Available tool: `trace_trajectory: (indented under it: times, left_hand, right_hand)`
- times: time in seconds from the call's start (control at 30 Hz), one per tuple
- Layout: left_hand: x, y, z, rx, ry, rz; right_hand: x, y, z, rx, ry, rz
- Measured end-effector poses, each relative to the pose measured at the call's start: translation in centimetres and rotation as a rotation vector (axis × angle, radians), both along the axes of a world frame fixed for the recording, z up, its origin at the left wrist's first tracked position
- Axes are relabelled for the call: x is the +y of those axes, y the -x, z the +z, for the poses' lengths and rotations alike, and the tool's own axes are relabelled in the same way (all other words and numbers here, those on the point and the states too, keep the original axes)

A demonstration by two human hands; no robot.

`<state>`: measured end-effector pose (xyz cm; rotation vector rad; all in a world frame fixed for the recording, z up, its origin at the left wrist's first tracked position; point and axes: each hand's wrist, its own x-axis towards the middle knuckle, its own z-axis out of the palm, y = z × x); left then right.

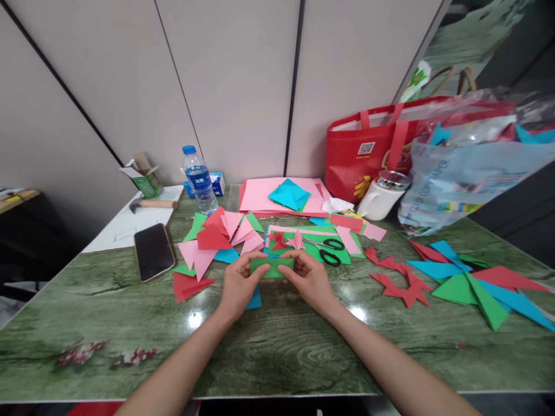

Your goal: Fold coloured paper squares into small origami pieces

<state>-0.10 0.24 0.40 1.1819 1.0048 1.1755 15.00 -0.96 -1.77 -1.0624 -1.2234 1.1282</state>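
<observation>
A green strip of paper (272, 266) is held up over the counter (303, 364), in front of the body and near the middle of the view. It is seen as a plain, narrow rectangle, wider than it is tall, with a straight upper edge and an unprinted face; whether it is folded into layers cannot be told. Its left end is gripped by the fingers of the left hand (240, 282), the thumb laid across the near face. Its right end is pinched in the same manner by the right hand (311, 279).

Just beyond the hands, black-handled scissors (332, 257) are laid on a green sheet (345, 255), beside a small folded pink piece (297, 240) and a pointed red piece (277, 240). A blue scrap (255, 300) is partly covered by the left hand. To the left, pink, red, green and blue paper pieces (212, 238) are heaped loosely, with a phone (154, 252) placed farther out. To the right, jagged red cut-outs (410, 290) are spread beside long folded pieces (457, 289) in red, blue and green.

Along the back, a water bottle (200, 182), stacked pink sheets (255, 196) topped by a folded blue piece (288, 193), a white mug (378, 199) and a red bag (347, 159) are ranged.
</observation>
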Motion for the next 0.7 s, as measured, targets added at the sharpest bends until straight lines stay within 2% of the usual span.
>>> trace_trajectory:
  times: [0.6,0.7]
  left_hand:
    - [0.12,-0.02,-0.39,-0.028,0.030,-0.010]
    - [0.10,-0.06,-0.57,-0.026,0.028,0.000]
  right_hand:
    - [0.47,-0.37,-0.05,0.055,0.076,0.050]
    - [0.41,-0.31,-0.13,0.019,0.049,0.058]
